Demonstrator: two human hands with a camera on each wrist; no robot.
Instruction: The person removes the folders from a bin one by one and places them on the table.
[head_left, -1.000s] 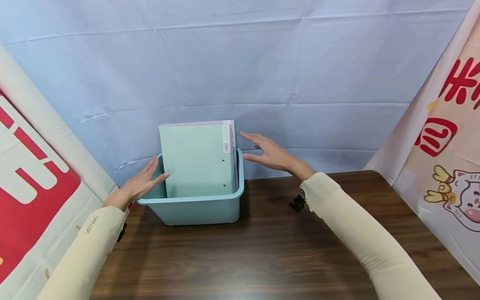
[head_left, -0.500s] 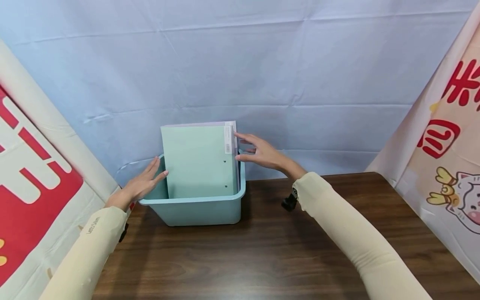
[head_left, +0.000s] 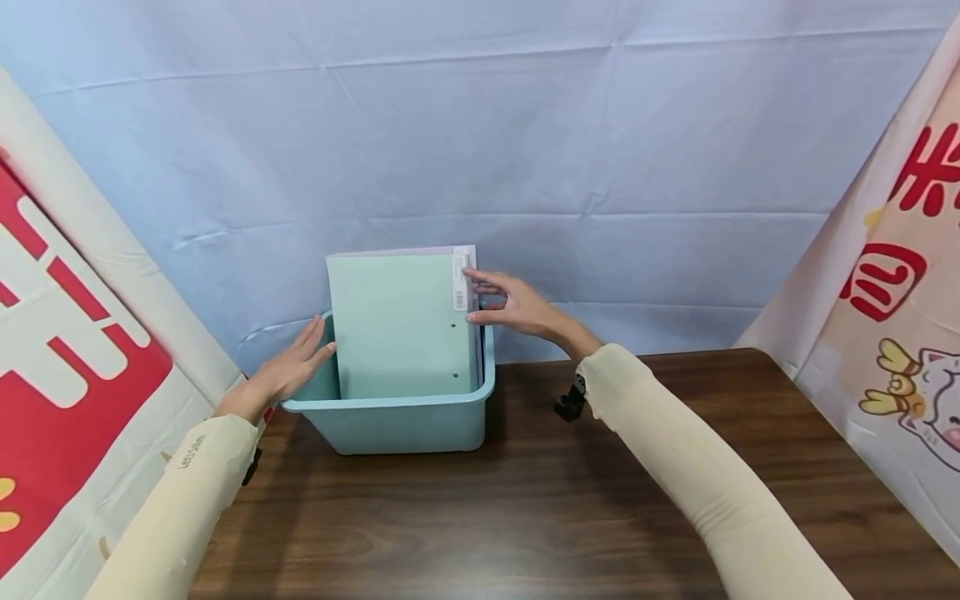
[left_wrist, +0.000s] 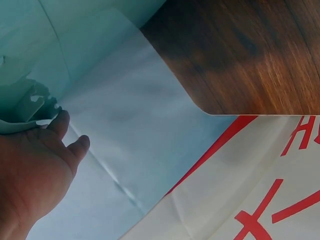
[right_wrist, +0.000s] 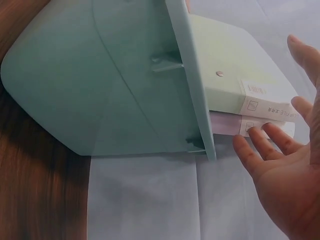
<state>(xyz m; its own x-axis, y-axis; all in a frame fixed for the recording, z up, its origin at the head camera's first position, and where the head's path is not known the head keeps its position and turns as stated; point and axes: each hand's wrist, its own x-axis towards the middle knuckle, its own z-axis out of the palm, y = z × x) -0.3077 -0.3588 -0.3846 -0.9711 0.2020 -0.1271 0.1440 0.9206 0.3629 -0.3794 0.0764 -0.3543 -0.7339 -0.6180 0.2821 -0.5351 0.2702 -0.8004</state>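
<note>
A teal plastic bin [head_left: 408, 429] stands on the table with two file folders upright in it. The front one is a pale green file folder [head_left: 393, 325] bearing a white label. Behind it is a lilac file folder [right_wrist: 225, 123], mostly hidden in the head view. My left hand [head_left: 290, 368] lies at the bin's left rim, fingers extended and thumb toward the green folder's left edge. At the folders' right edge is my right hand [head_left: 522, 308], fingers spread and slightly bent. Its fingertips overlap the labelled spines in the right wrist view; contact is unclear.
The bin is on a dark wooden table [head_left: 480, 517], close to the pale blue cloth backdrop [head_left: 555, 150]. Printed banners hang at both sides, a red and white banner [head_left: 82, 333] on the left and a cartoon banner [head_left: 900, 333] on the right.
My right hand has moved left, from beside the bin to the folders' right edge. My left hand stays at the left rim. The head view has shifted slightly.
</note>
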